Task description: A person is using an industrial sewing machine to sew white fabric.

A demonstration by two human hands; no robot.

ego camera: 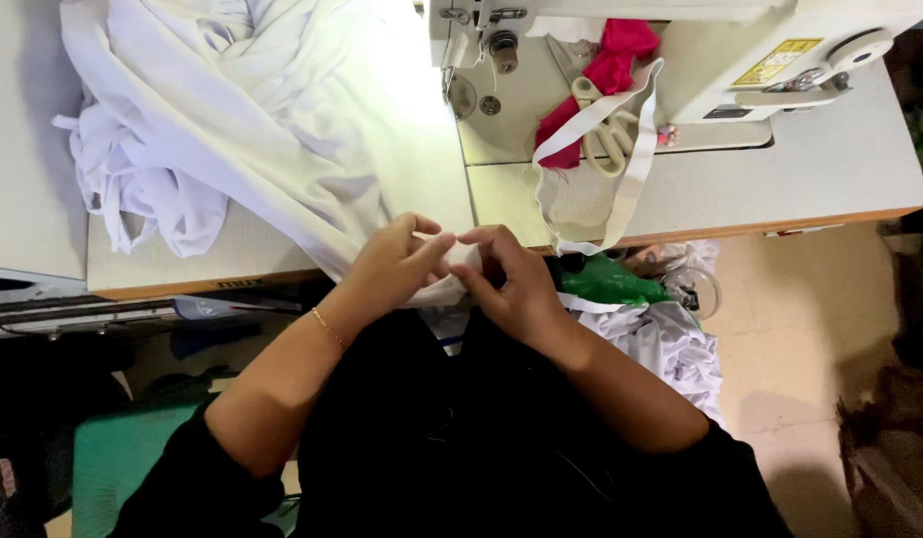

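1. The left hand (394,261) is closed narrowly on a fold of white fabric (282,110): the thumb lies on top and the curled fingers sit beneath, so the cloth is pinched between them.
2. The right hand (511,284) meets it from the other side; its fingertips (473,239) press down on the same fold, touching the left thumb. Its grip is likewise tight, holding the edge of the cloth rather than spread open.
3. The held edge sits between the two hands at the table's near edge, and a little of the cloth hangs below them toward the person's lap.
4. Up and to the left of the hands, the rest of the white fabric spreads in a large rumpled heap over the table (830,169).
5. A thin gold bracelet (329,328) circles the left wrist, just behind the gripping hand.
6. Beyond the right hand, farther up the table, a loop of white strap (636,174) lies beside a pair of pale-handled scissors (606,134) and a pink cloth piece (611,60).
7. Behind those stands the sewing machine (721,50), well apart from both hands.
8. Just right of the right hand, below the table edge, a green plastic bag (606,284) shows among more white cloth.
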